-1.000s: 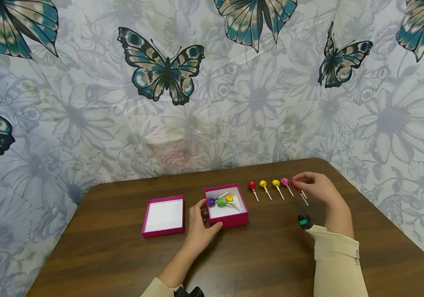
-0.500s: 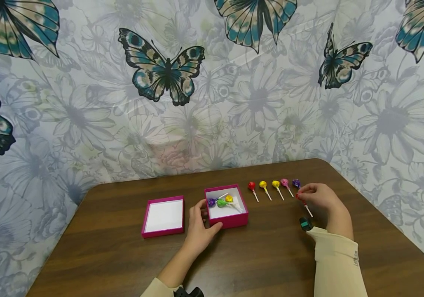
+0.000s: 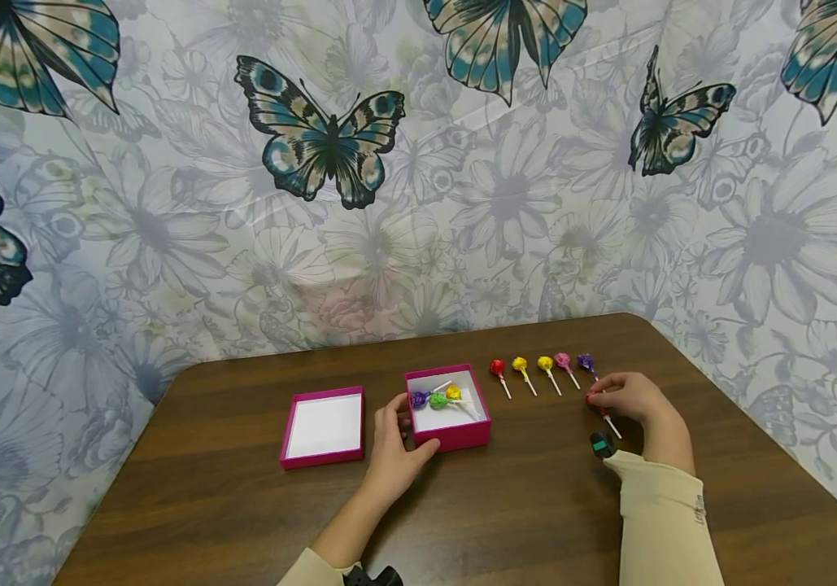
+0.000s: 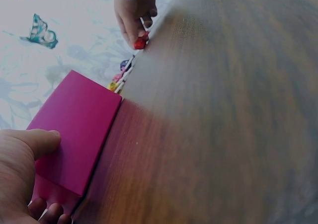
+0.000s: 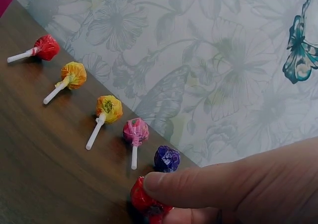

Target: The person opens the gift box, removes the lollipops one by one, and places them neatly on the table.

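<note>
Head view, and a butterfly-print wall cloth spreads right across the back, with the brown wooden surface stretching out below it. On that surface sits the pink box, white inside, and off to its left lies the matching lid, white inner side up. Between them, the left hand: its grip is wrapped around the box's near left corner, thumb along the front wall, fingers at the side! Over to the right, the right hand has its grip pinched on a red lollipop, thumb against the wrapped head, white stick angled back toward the person; whether it touches the surface, I can't tell. Just beyond the fingers, a row runs toward the box: purple lollipop, pink lollipop, yellow lollipop, another yellow lollipop, and, nearest the box, a second red lollipop. And inside the box, lying close together: a purple sweet, a green sweet, a yellow sweet.
</note>
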A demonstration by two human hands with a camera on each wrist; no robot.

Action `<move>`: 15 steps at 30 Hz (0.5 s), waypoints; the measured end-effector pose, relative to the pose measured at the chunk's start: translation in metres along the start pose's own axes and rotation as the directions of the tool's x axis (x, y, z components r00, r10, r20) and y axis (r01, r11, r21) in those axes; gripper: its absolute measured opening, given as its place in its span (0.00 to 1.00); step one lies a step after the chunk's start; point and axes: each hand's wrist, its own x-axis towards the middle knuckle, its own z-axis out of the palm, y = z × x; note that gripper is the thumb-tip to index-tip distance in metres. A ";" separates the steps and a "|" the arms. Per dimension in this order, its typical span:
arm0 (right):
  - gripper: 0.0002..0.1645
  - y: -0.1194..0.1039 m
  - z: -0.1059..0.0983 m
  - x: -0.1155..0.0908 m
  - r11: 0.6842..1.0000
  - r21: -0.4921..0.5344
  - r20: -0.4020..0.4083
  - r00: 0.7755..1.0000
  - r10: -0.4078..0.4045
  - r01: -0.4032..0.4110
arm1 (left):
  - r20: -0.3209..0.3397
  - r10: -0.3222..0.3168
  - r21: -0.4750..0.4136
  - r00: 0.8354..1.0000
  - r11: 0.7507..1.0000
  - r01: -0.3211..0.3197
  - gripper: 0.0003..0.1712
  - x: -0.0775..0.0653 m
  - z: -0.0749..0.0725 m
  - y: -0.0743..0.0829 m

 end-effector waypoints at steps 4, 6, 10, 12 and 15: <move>0.21 -0.001 0.000 0.000 1.000 -0.016 -0.005 1.000 -0.002 0.002 | 0.003 0.005 0.004 1.000 1.000 -0.005 0.49 0.000 0.000 -0.001; 0.21 -0.001 0.000 0.000 1.000 -0.026 -0.003 1.000 -0.001 0.001 | 0.004 0.006 0.004 1.000 1.000 -0.006 0.49 0.000 -0.001 0.000; 0.22 -0.002 0.001 0.000 0.999 -0.037 -0.001 1.000 0.008 -0.008 | 0.003 0.008 0.010 1.000 1.000 -0.008 0.49 0.000 -0.001 0.000; 0.22 -0.002 0.000 0.000 0.999 -0.047 -0.002 1.000 0.006 -0.006 | 0.003 0.008 0.012 1.000 1.000 -0.008 0.49 0.000 -0.001 0.000; 0.24 -0.003 -0.001 0.000 0.998 -0.060 -0.004 1.000 0.003 -0.003 | 0.002 0.008 0.012 1.000 1.000 -0.008 0.49 0.000 -0.001 0.001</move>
